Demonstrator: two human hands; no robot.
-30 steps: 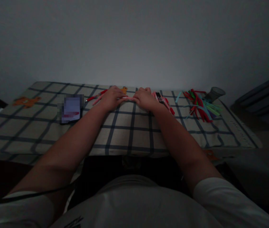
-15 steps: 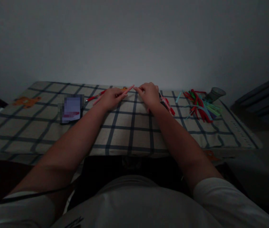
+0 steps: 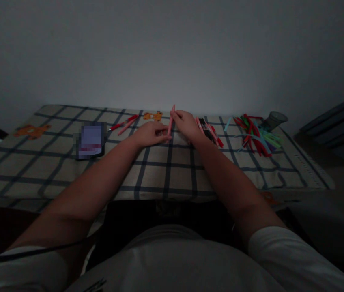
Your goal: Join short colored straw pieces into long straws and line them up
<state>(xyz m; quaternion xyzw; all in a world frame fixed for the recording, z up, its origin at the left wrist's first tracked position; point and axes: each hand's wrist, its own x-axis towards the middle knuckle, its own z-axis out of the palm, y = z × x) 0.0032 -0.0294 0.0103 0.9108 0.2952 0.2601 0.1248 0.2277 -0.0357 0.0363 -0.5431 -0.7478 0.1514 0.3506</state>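
A slim pink pen (image 3: 170,123) is held steeply above the tablecloth, its tip pointing away toward the wall. My right hand (image 3: 187,123) pinches its upper part between thumb and fingers. Around the lower end close the fingers of my left hand (image 3: 151,134). Left of my hands lie a red pen (image 3: 120,125) and another pink pen (image 3: 128,126), side by side. Just beyond my right wrist is a group of pink, black and red pens (image 3: 208,130), partly covered by my forearm.
A checked tablecloth (image 3: 153,172) with bear patterns covers the table, which stands against a grey wall. At the left lies a device with a blurred screen (image 3: 89,140). Red, green and blue strips (image 3: 255,136) are heaped at the right beside a tipped dark translucent cup (image 3: 275,119).
The pink pen has swung from slanting in my left hand to nearly upright. My right hand has taken hold of its upper part, while my left hand has shifted lower and slightly right.
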